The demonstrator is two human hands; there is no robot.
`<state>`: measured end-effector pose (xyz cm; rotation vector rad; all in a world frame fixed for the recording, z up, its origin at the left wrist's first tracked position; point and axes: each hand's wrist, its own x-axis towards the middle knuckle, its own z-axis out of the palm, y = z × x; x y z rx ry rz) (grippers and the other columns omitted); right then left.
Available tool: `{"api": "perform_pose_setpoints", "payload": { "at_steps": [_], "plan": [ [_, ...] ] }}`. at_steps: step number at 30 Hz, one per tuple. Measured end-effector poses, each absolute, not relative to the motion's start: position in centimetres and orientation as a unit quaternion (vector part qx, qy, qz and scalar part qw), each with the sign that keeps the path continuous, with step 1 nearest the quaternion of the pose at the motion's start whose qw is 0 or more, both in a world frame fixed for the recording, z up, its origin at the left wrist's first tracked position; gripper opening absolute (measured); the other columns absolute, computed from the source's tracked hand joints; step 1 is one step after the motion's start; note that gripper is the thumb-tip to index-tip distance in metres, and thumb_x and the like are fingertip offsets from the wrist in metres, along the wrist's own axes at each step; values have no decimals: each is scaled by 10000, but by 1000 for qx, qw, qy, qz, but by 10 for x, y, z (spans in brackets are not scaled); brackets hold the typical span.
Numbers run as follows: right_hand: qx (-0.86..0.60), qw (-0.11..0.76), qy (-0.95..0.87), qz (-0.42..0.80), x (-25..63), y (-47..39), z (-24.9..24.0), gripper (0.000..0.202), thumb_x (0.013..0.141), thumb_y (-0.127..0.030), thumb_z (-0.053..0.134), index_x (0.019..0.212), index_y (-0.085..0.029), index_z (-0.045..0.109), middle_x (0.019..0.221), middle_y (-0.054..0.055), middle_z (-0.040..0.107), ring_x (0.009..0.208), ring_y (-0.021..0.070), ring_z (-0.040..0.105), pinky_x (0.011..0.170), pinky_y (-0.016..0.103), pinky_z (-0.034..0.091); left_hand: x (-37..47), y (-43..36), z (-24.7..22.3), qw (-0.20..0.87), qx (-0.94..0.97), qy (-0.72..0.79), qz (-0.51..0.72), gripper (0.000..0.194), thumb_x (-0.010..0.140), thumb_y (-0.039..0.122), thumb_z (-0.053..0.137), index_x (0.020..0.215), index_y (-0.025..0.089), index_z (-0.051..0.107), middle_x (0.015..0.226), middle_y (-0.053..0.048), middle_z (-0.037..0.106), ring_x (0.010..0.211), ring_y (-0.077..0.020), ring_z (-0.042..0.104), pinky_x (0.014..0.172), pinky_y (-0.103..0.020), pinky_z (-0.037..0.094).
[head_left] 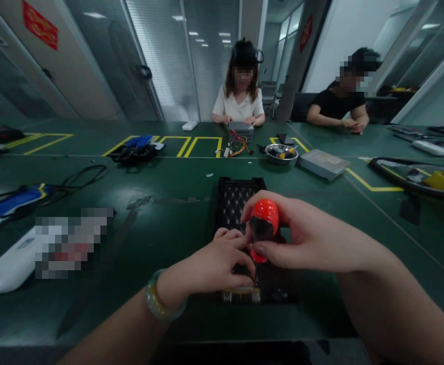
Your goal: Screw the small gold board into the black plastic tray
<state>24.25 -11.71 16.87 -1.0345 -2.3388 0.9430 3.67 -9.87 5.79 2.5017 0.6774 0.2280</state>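
My right hand (286, 233) is closed around the red and black handle of a screwdriver (266, 212), which stands nearly upright with its end pointing down. Below the handle, the thumb and forefinger of my left hand (227, 258) come together near the lower end of the tool. What they pinch, if anything, is hidden. Both hands are over an open black casing (225, 195) with a patterned inner surface. At its near end shows a circuit board piece (241, 294) with metal connectors. My hands cover the middle of the casing.
Beyond the casing stand a metal bowl (281, 154) of small parts and a flat grey box (323, 164). Across the green table (161, 243) two people sit, one with hands at a grey box with wires (240, 132). White and blue items and cables lie left.
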Motion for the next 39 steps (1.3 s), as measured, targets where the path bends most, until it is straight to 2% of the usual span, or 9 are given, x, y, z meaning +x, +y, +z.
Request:
{"api": "perform_pose_setpoints", "payload": {
  "at_steps": [7,11,18,24,29,34,39],
  "plan": [
    [-397,197,-831,336,242,-120,174,207,809,-232,649,982,-213,537,958,-23,631,817,137,583,726,262,469,37,-100,61,276,922,252,99,101,810,378,750,892,318,754,1060,24,670,1093,-214,513,989,-364,258],
    [-408,197,-827,333,241,-121,175,208,824,-281,646,981,-200,537,939,-4,637,799,146,580,719,269,463,37,-100,63,285,920,251,102,95,806,373,754,886,323,761,1071,30,678,1098,-213,518,1000,-365,263],
    [-406,168,-834,335,238,-121,176,230,774,-255,688,951,-200,553,895,-17,639,759,132,574,663,241,434,37,-101,61,286,914,261,120,143,775,373,774,908,321,767,1266,33,625,1179,-259,482,1060,-407,273],
    [-400,202,-822,352,239,-125,178,323,752,-360,761,959,-216,560,897,-46,647,753,112,582,641,215,433,38,-101,61,285,918,251,116,105,793,356,762,879,297,752,1252,45,625,1187,-243,499,1076,-400,253],
    [-393,213,-826,343,239,-128,176,290,757,-279,745,957,-210,547,873,-45,642,721,104,569,616,207,418,38,-101,64,289,916,254,115,116,792,370,760,863,279,753,1261,15,619,1195,-256,494,1072,-400,268],
    [-393,195,-832,339,238,-126,176,283,780,-313,722,980,-207,553,916,-26,646,769,124,579,665,229,435,38,-101,64,292,915,254,108,144,784,366,764,884,263,744,1216,-5,638,1200,-270,490,1080,-418,272],
    [-359,184,-849,341,241,-128,173,346,709,-136,664,1026,-211,550,993,-17,631,848,132,584,751,240,459,37,-103,65,295,913,259,115,177,806,377,746,936,257,745,1186,-19,647,1175,-262,505,1065,-418,310]
  ]
}}
